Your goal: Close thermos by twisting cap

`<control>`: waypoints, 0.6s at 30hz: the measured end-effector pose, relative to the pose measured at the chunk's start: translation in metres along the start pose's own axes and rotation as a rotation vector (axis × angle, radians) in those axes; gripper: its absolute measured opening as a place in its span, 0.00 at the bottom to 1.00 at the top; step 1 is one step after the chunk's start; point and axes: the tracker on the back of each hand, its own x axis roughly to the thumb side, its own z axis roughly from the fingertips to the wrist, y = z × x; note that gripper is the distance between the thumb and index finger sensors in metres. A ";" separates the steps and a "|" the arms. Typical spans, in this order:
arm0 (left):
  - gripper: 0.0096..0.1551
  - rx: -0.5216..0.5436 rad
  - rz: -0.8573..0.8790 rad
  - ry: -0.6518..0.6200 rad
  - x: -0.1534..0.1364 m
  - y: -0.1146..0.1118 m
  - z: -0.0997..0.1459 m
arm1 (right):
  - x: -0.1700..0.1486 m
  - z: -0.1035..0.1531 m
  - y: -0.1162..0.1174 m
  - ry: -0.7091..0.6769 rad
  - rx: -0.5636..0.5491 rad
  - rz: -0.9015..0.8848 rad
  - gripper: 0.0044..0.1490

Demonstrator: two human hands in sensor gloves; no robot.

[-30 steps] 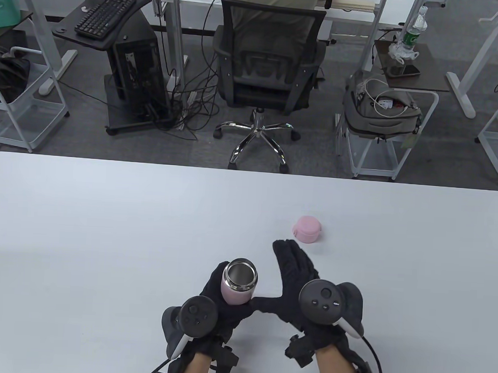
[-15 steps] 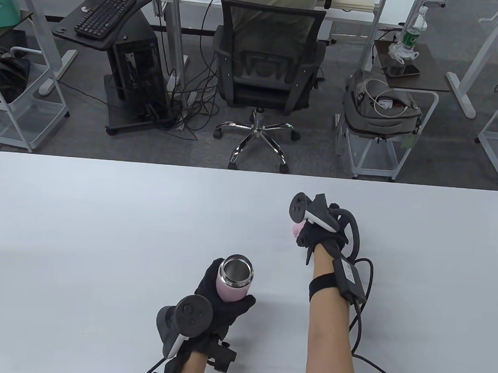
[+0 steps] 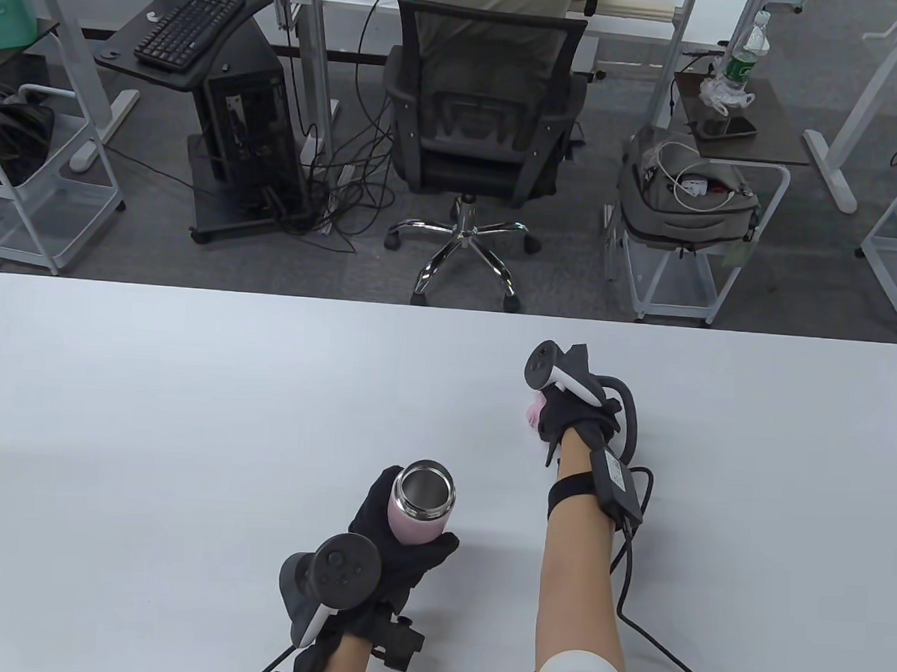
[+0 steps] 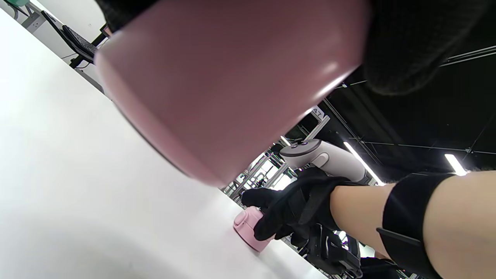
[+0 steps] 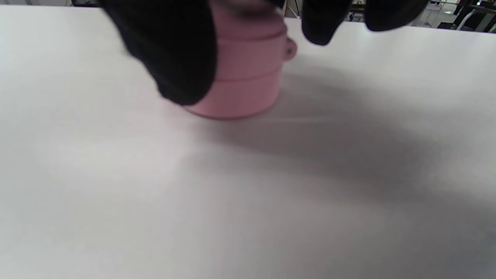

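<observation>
The pink thermos stands upright near the table's front, its steel mouth open. My left hand grips its body; the body fills the left wrist view. The pink cap stands on the table to the right and further back, mostly hidden under my right hand. In the right wrist view the cap sits between my thumb and the other fingers, which close around it. The left wrist view shows the cap on the table under those curled fingers.
The white table carries only the thermos and cap. A cable trails from my right wrist across the table's front right. Behind the far edge stand an office chair and white carts.
My right hand left the thermos, reached forward to the cap and came down over it. In the last half second it settled slightly. My left hand kept holding the thermos.
</observation>
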 end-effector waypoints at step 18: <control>0.76 -0.027 -0.048 0.033 -0.003 -0.003 -0.004 | 0.017 0.098 -0.070 -0.400 -0.207 -0.062 0.53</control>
